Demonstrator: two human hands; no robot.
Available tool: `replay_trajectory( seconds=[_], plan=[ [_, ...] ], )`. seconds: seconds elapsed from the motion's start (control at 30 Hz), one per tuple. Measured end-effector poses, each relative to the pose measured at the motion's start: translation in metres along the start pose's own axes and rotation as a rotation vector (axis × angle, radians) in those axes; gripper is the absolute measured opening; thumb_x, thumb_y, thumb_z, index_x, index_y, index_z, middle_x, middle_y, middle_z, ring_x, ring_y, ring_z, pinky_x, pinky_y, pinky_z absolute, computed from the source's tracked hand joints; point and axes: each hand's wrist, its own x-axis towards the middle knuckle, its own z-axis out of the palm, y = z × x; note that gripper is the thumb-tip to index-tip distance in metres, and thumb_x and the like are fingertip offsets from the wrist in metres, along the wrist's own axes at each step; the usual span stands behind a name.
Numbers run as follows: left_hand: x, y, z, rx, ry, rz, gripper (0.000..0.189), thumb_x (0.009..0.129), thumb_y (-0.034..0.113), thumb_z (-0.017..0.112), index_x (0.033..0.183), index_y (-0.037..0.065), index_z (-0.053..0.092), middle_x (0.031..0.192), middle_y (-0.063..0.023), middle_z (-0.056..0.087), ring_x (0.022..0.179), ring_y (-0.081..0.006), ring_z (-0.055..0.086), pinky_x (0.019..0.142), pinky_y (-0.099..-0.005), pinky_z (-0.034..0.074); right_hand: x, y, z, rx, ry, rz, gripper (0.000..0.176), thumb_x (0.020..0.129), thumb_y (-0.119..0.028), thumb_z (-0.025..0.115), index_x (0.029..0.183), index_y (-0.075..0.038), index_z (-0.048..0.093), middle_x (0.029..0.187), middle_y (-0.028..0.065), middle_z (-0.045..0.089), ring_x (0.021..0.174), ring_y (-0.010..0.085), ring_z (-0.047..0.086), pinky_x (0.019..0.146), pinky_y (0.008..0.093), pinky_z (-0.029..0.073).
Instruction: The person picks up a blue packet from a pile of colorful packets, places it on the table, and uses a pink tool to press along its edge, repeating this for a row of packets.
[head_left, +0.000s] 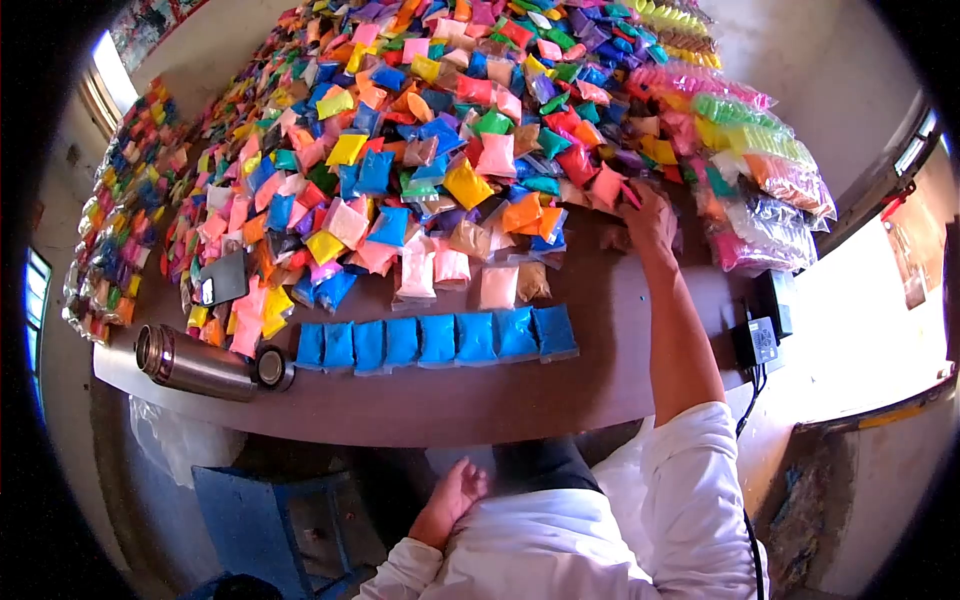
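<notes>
My right hand (650, 220) reaches to the right edge of a big heap of small colourful packets (440, 130). Its fingers are bent around a small, bright pink thing (630, 194), too small to name. A salmon-pink packet (606, 185) lies beside those fingertips. Low over my lap, my left hand (462, 488) rests with loosely curled fingers, apart from one another, and nothing in it. Between me and the heap, several blue packets (437, 340) lie side by side in a row.
A steel flask (195, 362) lies on its side at the left, its lid (272, 368) beside it. A dark phone-like object (224, 278) rests on the heap. Bundled clear bags (755, 190) and a power adapter (762, 340) are on the table's right. A blue stool (250, 525) stands below.
</notes>
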Motion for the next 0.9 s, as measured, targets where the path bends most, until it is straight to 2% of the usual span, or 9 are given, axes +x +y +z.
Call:
replay_trajectory(
  seconds=[0.07, 0.2, 0.27, 0.33, 0.4, 0.53, 0.6, 0.73, 0.9],
  plan=[
    [-0.002, 0.0, 0.0, -0.008, -0.027, 0.008, 0.027, 0.09, 0.028, 0.056, 0.072, 0.008, 0.052, 0.074, -0.0114, 0.057, 0.067, -0.0218, 0.052, 0.058, -0.0318, 0.042, 0.003, -0.004, -0.008, -0.05, -0.009, 0.002, 0.048, 0.071, -0.024, 0.071, 0.117, -0.017, 0.061, 0.101, 0.0167, 0.061, 0.101, 0.0339, 0.057, 0.085, 0.04, 0.046],
    [-0.002, -0.001, 0.0, 0.03, 0.028, 0.013, 0.027, 0.09, 0.027, 0.056, 0.072, 0.009, 0.051, 0.073, -0.0101, 0.055, 0.068, -0.0217, 0.052, 0.058, -0.0318, 0.042, -0.011, -0.02, -0.014, -0.136, 0.205, 0.043, 0.038, 0.076, -0.023, 0.067, 0.112, -0.014, 0.063, 0.098, 0.016, 0.064, 0.093, 0.0323, 0.061, 0.078, 0.0408, 0.048],
    [0.0, -0.001, 0.001, 0.047, 0.031, 0.016, 0.026, 0.09, 0.027, 0.056, 0.072, 0.009, 0.051, 0.072, -0.0098, 0.055, 0.069, -0.0217, 0.052, 0.058, -0.0319, 0.042, -0.019, -0.034, -0.003, 0.304, 0.063, -0.142, 0.034, 0.078, -0.023, 0.066, 0.111, -0.014, 0.063, 0.088, 0.017, 0.065, 0.082, 0.0315, 0.063, 0.071, 0.0413, 0.05],
    [0.0, 0.0, 0.003, 0.066, 0.031, 0.023, 0.027, 0.091, 0.028, 0.055, 0.072, 0.009, 0.05, 0.071, -0.0093, 0.054, 0.068, -0.0217, 0.052, 0.058, -0.0321, 0.041, -0.033, -0.061, 0.011, 0.288, -0.042, -0.361, 0.033, 0.079, -0.024, 0.067, 0.111, -0.014, 0.063, 0.079, 0.0177, 0.065, 0.076, 0.0319, 0.064, 0.067, 0.0408, 0.05],
    [0.0, 0.0, 0.004, 0.072, 0.021, 0.024, 0.027, 0.091, 0.028, 0.055, 0.072, 0.01, 0.05, 0.071, -0.0092, 0.054, 0.067, -0.0215, 0.051, 0.058, -0.0322, 0.041, -0.055, -0.104, 0.003, 0.247, -0.238, -0.368, 0.032, 0.08, -0.025, 0.066, 0.109, -0.012, 0.064, 0.085, 0.0164, 0.066, 0.079, 0.0324, 0.064, 0.067, 0.0396, 0.05],
    [-0.007, -0.001, 0.005, 0.056, -0.01, 0.04, 0.027, 0.091, 0.028, 0.054, 0.072, 0.01, 0.049, 0.071, -0.009, 0.054, 0.066, -0.0208, 0.05, 0.058, -0.032, 0.04, -0.058, -0.116, 0.025, 0.044, -0.258, -0.51, 0.032, 0.078, -0.024, 0.067, 0.108, -0.013, 0.064, 0.09, 0.0152, 0.066, 0.079, 0.0312, 0.064, 0.068, 0.0387, 0.05],
    [-0.008, 0.001, 0.003, 0.051, 0.003, 0.047, 0.027, 0.091, 0.028, 0.054, 0.072, 0.01, 0.049, 0.071, -0.0089, 0.054, 0.065, -0.0207, 0.05, 0.058, -0.0318, 0.04, -0.041, -0.089, 0.042, 0.175, -0.063, -0.527, 0.034, 0.075, -0.025, 0.066, 0.107, -0.016, 0.064, 0.083, 0.0147, 0.066, 0.076, 0.0322, 0.064, 0.067, 0.042, 0.05],
    [-0.008, 0.004, 0.002, 0.059, -0.014, 0.051, 0.027, 0.091, 0.029, 0.054, 0.072, 0.01, 0.05, 0.071, -0.0085, 0.054, 0.064, -0.0207, 0.05, 0.058, -0.0316, 0.04, -0.018, -0.059, 0.011, -0.05, -0.146, -0.367, 0.039, 0.075, -0.03, 0.068, 0.111, -0.018, 0.062, 0.095, 0.0138, 0.066, 0.087, 0.0314, 0.063, 0.072, 0.0413, 0.05],
    [-0.007, 0.001, 0.006, 0.079, 0.021, 0.051, 0.028, 0.091, 0.029, 0.054, 0.071, 0.01, 0.05, 0.071, -0.0085, 0.054, 0.064, -0.0209, 0.049, 0.058, -0.0317, 0.04, 0.0, -0.02, -0.016, -0.085, -0.055, -0.108, 0.051, 0.072, -0.032, 0.073, 0.119, -0.017, 0.058, 0.1, 0.0127, 0.066, 0.093, 0.0318, 0.062, 0.077, 0.0418, 0.048]
  ],
)
